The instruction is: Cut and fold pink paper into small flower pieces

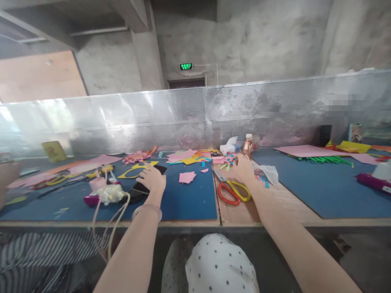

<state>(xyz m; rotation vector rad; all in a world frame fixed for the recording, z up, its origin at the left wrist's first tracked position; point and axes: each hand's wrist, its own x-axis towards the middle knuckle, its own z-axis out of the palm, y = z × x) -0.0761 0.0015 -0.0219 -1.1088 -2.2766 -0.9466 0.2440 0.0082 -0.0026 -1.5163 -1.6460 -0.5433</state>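
My left hand is open, its fingers spread and reaching left above the table. Beneath and behind it lie a black, flat phone-like object and a yellow paper sheet with round cut-outs. My right hand reaches forward with its fingers stretched out, partly hidden by blur. Just left of its fingertips sits a small pink and blue paper flower; whether they touch I cannot tell. Nearer to me lie scissors with one red and one yellow handle. Pink paper squares rest between my hands.
A bottle with a white cap stands behind my right hand. On the left are a bundle of pale tubing and a pink paper flower. Coloured sheets lie right. A perforated metal screen borders the table's back.
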